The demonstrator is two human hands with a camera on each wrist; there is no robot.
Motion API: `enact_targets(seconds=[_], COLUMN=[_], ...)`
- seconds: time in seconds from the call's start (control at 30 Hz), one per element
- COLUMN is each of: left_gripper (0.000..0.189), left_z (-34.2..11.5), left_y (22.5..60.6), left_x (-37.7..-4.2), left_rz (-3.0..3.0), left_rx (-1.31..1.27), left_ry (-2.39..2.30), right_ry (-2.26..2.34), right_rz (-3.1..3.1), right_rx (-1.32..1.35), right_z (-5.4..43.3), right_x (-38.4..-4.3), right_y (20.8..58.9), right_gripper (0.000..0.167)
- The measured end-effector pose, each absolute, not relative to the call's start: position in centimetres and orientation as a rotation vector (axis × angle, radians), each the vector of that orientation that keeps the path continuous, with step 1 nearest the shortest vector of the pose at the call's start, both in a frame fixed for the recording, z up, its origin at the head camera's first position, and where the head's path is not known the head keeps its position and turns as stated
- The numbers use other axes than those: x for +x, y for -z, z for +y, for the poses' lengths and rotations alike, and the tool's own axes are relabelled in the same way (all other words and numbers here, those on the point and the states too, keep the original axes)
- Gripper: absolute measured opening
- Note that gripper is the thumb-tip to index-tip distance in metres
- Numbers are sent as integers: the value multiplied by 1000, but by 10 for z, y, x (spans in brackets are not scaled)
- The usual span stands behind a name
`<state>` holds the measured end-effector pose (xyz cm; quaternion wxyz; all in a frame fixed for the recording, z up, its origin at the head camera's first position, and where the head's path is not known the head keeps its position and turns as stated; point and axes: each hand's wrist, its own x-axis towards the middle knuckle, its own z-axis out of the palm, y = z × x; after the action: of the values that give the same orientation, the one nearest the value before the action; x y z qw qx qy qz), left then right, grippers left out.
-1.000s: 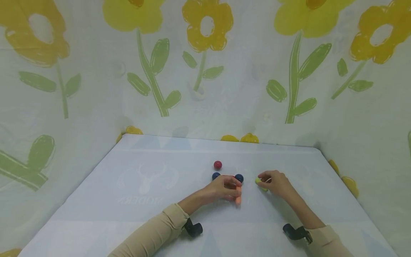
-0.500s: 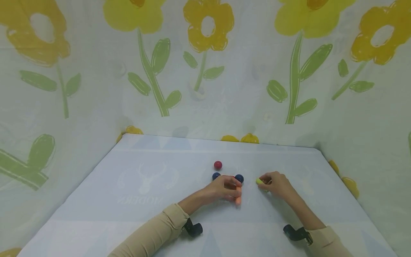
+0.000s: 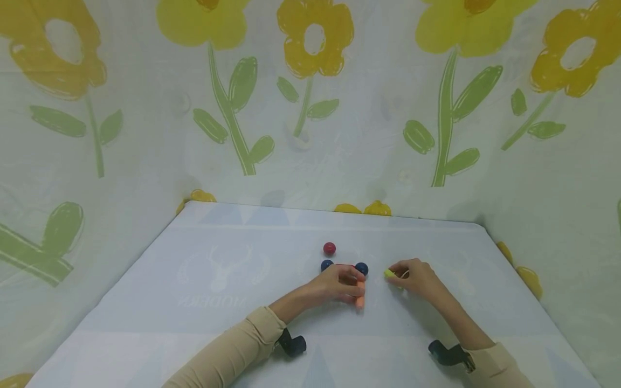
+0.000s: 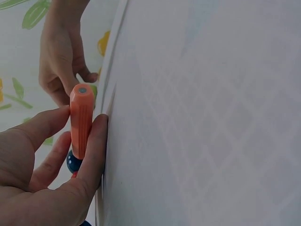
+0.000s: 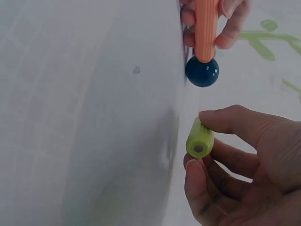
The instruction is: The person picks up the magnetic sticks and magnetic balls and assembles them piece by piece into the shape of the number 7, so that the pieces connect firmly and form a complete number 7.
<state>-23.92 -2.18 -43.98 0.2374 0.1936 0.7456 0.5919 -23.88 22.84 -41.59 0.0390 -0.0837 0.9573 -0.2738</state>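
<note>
My left hand [image 3: 333,285] pinches an orange magnetic stick [image 4: 81,122] with a small metal disc in its near end. The stick's far end touches a dark blue ball [image 5: 202,71]. A red piece [image 3: 345,265], mostly hidden by the left hand, lies between that ball and a second blue ball [image 3: 327,265]. To the right, my right hand [image 3: 418,277] holds a short yellow-green magnetic stick [image 5: 200,139] between thumb and fingers, its metal-tipped end showing in the right wrist view. This stick is apart from the blue ball.
A loose red ball [image 3: 329,248] lies on the white table [image 3: 271,242] just beyond the blue balls. Flower-printed cloth [image 3: 368,124] rises behind the table's back edge and along its sides. Black wrist cameras [image 3: 293,345] hang below both forearms.
The yellow-green stick has turned in the fingers of my right hand, which itself barely shifts. My left hand, the orange stick and the balls stay where they were.
</note>
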Motion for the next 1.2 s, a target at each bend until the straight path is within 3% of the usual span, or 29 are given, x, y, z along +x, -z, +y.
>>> enact_targets(seconds=[1.2], left_gripper=[27], left_z=[-22], left_y=[440], left_x=[-246], left_rz=[1995], left_rx=[487], left_ry=[-1628], right_ry=[1035], right_rz=[2717], right_rx=[-306], right_z=[211], right_x=[-218], right_y=[415], right_gripper=[28])
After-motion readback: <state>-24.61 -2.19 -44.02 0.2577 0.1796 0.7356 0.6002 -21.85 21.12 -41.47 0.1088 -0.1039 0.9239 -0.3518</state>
